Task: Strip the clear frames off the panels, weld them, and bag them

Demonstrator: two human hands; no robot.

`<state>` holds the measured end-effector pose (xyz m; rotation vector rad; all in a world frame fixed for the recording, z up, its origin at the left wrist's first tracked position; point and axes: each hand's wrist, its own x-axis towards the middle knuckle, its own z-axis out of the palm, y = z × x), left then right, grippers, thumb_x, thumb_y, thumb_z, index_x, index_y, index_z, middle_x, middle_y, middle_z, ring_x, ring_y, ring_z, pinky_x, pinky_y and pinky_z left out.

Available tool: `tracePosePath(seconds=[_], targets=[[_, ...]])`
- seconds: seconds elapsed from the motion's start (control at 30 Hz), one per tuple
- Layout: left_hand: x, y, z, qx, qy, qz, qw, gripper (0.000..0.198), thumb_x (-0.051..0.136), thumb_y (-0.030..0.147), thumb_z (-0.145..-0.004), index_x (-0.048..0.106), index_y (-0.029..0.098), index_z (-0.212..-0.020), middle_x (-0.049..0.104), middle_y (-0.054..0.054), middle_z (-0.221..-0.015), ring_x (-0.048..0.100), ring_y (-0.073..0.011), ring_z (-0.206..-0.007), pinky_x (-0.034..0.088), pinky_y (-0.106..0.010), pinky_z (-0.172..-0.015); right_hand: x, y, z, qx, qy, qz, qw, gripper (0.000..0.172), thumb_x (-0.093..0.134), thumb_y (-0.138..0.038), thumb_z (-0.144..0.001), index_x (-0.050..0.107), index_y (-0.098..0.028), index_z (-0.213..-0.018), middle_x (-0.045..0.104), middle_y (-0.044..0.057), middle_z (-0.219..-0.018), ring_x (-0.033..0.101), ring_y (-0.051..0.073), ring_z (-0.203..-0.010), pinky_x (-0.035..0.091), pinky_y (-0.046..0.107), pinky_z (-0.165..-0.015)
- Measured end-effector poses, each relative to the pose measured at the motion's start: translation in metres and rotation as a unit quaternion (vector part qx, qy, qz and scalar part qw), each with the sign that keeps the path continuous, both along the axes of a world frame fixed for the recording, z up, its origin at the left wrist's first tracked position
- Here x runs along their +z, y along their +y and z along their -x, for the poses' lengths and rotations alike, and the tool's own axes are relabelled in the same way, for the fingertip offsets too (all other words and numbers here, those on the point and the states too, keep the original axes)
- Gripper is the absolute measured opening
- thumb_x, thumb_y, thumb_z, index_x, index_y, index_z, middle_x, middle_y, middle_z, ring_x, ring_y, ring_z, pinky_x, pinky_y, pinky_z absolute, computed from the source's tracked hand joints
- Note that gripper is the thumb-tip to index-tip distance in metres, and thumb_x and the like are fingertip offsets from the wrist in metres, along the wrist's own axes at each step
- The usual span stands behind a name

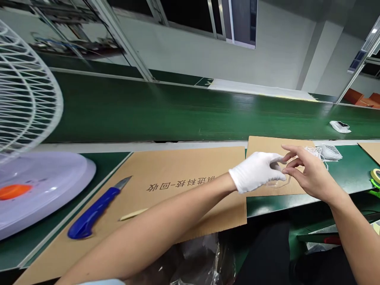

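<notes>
My left hand (261, 170), in a white glove, is over the right-hand cardboard sheet (255, 150), its fingers and thumb curled towards my right hand. My bare right hand (307, 170) meets it from the other side, thumb and fingers bent in close to the gloved fingertips. Whatever the fingertips grip is too small or see-through to make out. Below them a clear plastic piece (279, 184) shows faintly on the cardboard. White strings (319, 152) and a mesh-patterned packet (331, 152) lie just beyond my right hand.
A blue-handled knife (95, 213) and a pencil-like stick (133, 214) lie on the larger printed cardboard (178, 162). A white fan (26, 91) stands left. Behind runs a green belt (178, 114) carrying a small wrapped item (340, 126). Tape (375, 175) and green-handled scissors (375, 190) are right.
</notes>
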<state>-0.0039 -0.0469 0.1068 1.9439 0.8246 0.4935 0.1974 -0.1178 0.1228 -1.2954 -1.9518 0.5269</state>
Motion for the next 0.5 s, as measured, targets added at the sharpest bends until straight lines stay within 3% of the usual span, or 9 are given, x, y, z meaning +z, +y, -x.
tracePosePath(seconds=[0.1,0.23,0.37,0.5], targets=[[0.0,-0.001,-0.012,0.009,-0.009,0.024,1.0,0.022,0.072,0.038,-0.081,0.081,0.02,-0.089,0.077,-0.002,-0.078,0.072,-0.0206,-0.071,0.055,-0.029,-0.065,-0.012,-0.007,-0.009,-0.048,0.081,0.02,0.995,0.057,0.075,-0.035,-0.097,0.055,-0.029,-0.149,0.068,0.009,-0.126,0.075,0.021,-0.089,0.065,0.041,-0.086],[-0.002,-0.005,-0.015,0.013,-0.065,0.019,0.998,0.02,0.076,0.036,-0.078,0.081,0.019,-0.087,0.08,-0.003,-0.084,0.073,-0.0214,-0.08,0.057,-0.03,-0.074,-0.05,-0.015,-0.022,-0.029,0.202,0.095,0.974,0.069,0.087,-0.052,-0.087,0.058,-0.026,-0.144,0.068,0.012,-0.134,0.069,0.026,-0.121,0.059,0.045,-0.106],[-0.012,-0.013,-0.008,0.073,-0.109,0.056,0.99,0.02,0.075,0.036,-0.08,0.08,0.019,-0.089,0.081,-0.005,-0.088,0.075,-0.0219,-0.083,0.06,-0.032,-0.077,-0.088,-0.02,-0.028,-0.039,0.281,0.22,0.933,0.05,0.088,-0.059,-0.084,0.072,-0.021,-0.111,0.077,0.007,-0.101,0.075,0.023,-0.099,0.062,0.043,-0.095],[-0.034,-0.014,0.006,0.146,-0.092,0.029,0.985,0.026,0.074,0.044,-0.084,0.081,0.019,-0.091,0.082,-0.005,-0.095,0.074,-0.0235,-0.09,0.059,-0.033,-0.083,-0.1,-0.016,-0.028,-0.089,0.331,0.201,0.918,0.049,0.092,-0.059,-0.08,0.073,-0.02,-0.103,0.075,0.004,-0.089,0.073,0.02,-0.084,0.062,0.039,-0.087]])
